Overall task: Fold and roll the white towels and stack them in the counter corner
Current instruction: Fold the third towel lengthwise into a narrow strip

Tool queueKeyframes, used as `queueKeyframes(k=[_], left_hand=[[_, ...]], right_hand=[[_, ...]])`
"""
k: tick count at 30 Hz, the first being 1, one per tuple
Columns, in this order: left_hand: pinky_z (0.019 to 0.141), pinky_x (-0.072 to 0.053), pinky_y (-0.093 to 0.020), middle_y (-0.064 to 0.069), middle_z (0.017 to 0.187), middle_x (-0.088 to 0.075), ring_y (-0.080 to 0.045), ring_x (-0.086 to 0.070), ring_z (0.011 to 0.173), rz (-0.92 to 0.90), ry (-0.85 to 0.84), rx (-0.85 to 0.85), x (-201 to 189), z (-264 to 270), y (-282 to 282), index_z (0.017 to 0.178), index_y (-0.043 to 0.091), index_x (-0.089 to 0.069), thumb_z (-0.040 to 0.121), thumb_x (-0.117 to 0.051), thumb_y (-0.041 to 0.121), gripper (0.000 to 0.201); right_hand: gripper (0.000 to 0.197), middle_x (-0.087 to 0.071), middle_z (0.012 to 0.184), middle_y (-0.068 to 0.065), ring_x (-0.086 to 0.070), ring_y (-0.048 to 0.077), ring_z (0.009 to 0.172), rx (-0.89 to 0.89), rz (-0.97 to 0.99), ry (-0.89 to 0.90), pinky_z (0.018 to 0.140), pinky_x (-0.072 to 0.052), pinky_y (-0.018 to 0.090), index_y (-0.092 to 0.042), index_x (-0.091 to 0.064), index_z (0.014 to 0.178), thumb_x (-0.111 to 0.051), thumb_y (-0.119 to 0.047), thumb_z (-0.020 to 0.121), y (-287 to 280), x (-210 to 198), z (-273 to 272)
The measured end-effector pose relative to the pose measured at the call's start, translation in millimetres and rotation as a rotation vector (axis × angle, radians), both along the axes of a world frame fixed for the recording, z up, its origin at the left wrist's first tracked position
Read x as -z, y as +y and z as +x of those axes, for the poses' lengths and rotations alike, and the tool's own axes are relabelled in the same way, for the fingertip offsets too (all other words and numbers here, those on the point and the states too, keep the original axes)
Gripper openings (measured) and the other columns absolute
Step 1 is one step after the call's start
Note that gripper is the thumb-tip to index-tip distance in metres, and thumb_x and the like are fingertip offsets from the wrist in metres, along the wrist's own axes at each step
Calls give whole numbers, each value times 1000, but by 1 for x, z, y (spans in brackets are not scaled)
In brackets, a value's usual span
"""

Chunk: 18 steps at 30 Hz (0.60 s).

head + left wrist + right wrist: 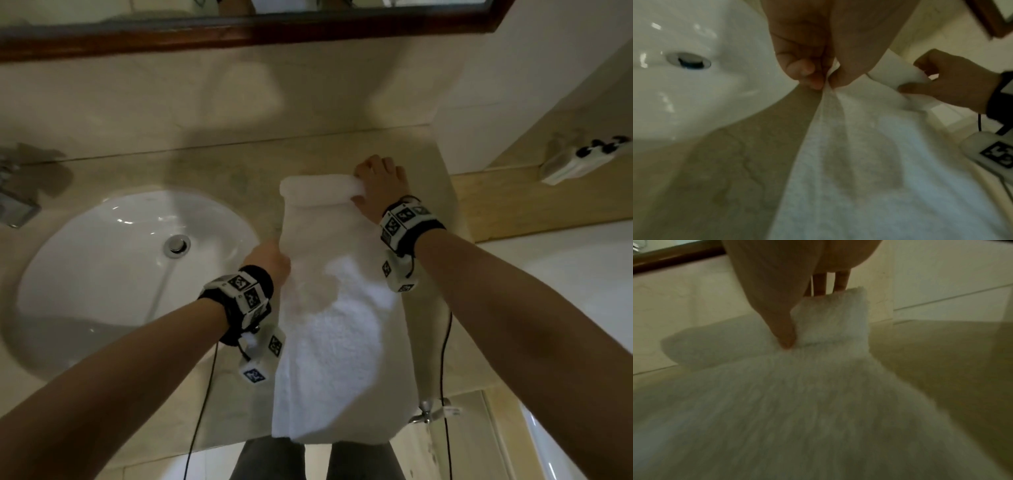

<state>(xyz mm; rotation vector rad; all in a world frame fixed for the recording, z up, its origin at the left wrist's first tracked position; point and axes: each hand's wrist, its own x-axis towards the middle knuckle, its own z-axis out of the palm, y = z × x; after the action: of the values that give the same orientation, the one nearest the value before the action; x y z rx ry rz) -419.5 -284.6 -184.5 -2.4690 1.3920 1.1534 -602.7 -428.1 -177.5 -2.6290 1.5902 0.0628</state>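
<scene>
Rolling has only begun on the white towel (342, 325), which lies folded lengthwise down the centre of the head view, right of the sink (102, 274). My right hand (378, 186) curls round the short roll's end at upper centre; my left hand (270, 262) pinches the flat left edge. Most stays unrolled; no stacked towels show in the counter corner (424, 144).

Dim beige counter (212, 394), white sink (85, 260), wood-framed mirror (308, 27).

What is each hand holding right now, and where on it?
Both hold the white towel. The right hand grips the right end of its rolled far end; the left hand pinches the left side edge, nearer the sink.
</scene>
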Motion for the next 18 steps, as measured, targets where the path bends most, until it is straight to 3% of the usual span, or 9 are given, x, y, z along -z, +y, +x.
queueKeyframes(k=[4,7,11,15,18], left_hand=[[86,-44,-39,-18,129,-44,-35,-54,109,-130,1,12,3,6,-7,123,1,-40,94,-46,16,32],[92,-45,-40,-14,133,-38,-34,-51,113,-335,-8,54,-4,-1,-34,129,6,-37,93,-51,23,43],[111,-24,-39,-11,144,-26,-32,-28,131,-597,-228,246,-12,-4,-72,140,14,-28,87,-55,24,61],[113,-20,-39,-11,144,-32,-30,-27,135,-495,-300,618,-3,-1,-89,134,8,-36,87,-51,21,50],[119,-12,-36,-12,156,-18,-27,-20,143,-367,-283,792,3,0,-90,144,4,-27,90,-48,22,61]], right_hand=[[47,-42,129,9,-40,31,117,12,86,-51,101,-29,41,-15,-45,121,-64,-32,82,14,12,3],[43,-45,127,10,-41,31,116,40,146,-162,102,-28,38,-11,-47,118,-64,-27,82,13,13,1],[41,-45,130,11,-40,30,119,-17,121,-121,102,-26,38,-10,-48,121,-61,-22,84,9,11,-5],[43,-45,127,12,-39,32,117,36,146,-143,96,-30,39,-8,-53,110,-66,-31,77,22,17,-9],[32,-48,124,11,-42,33,115,86,242,-279,95,-36,40,-8,-55,104,-62,-28,80,16,8,-15]])
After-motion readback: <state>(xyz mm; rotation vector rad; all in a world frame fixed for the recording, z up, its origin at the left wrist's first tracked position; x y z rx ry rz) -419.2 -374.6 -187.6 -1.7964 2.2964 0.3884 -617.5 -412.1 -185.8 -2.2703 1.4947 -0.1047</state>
